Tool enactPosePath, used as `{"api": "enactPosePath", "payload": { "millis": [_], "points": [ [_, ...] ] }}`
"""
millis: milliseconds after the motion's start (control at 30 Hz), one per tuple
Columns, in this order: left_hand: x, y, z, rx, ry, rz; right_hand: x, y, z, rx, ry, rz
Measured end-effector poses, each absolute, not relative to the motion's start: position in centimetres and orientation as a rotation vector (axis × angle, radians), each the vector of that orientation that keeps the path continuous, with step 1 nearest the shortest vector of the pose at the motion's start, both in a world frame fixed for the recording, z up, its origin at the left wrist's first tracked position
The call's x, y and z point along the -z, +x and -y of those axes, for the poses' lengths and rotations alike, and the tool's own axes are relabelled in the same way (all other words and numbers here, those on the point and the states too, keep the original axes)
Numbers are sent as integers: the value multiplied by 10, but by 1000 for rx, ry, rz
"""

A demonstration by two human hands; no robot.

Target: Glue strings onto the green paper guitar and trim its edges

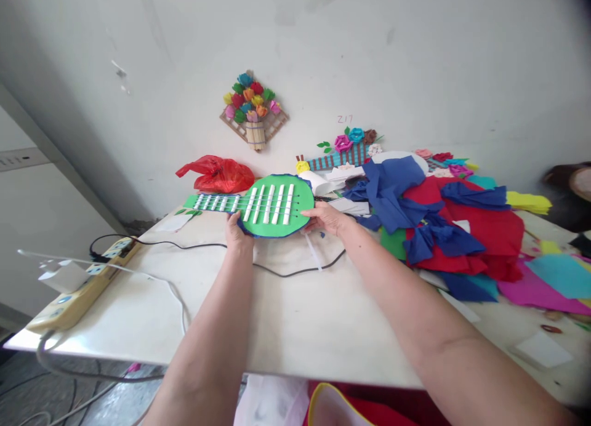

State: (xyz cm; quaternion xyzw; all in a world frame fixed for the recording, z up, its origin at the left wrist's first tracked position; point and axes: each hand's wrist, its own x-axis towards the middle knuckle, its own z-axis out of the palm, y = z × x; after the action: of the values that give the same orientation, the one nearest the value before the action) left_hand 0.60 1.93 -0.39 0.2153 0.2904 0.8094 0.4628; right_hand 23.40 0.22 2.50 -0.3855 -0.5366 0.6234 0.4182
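A green handmade toy lute (261, 213) with white rolled strips across its body, thin strings and a dark blue edge is held just above the table. Its neck points left. My left hand (239, 234) grips the near edge where the neck meets the body, thumb on top. At the body's right end, my right hand (325, 218) pinches the rim with the thumb above. The fingers below the lute are mostly hidden. A thin whitish stick (314, 251) lies beneath, close to my right hand.
Crumpled blue paper (392, 186), red paper (501, 232) and coloured sheets cover the table's right side. A red plastic bag (224, 175) rests by the wall. At left lies a power strip (69, 306); a black cable (277, 273) crosses the table (323, 327).
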Motion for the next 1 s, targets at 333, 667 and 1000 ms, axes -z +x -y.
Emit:
{"api": "enactPosePath", "payload": {
  "millis": [333, 667, 1000],
  "points": [
    [0, 8, -13, -1761, 763, -950, -24, 238, -4, -1598, -960, 1223],
    [-4, 15, -7, -1488, 758, -857, -16, 231, -9, -1550, -878, 1098],
    [-4, 32, 5, -1170, 1079, -833, -16, 208, 0, -1383, -789, 1034]
  ]
}}
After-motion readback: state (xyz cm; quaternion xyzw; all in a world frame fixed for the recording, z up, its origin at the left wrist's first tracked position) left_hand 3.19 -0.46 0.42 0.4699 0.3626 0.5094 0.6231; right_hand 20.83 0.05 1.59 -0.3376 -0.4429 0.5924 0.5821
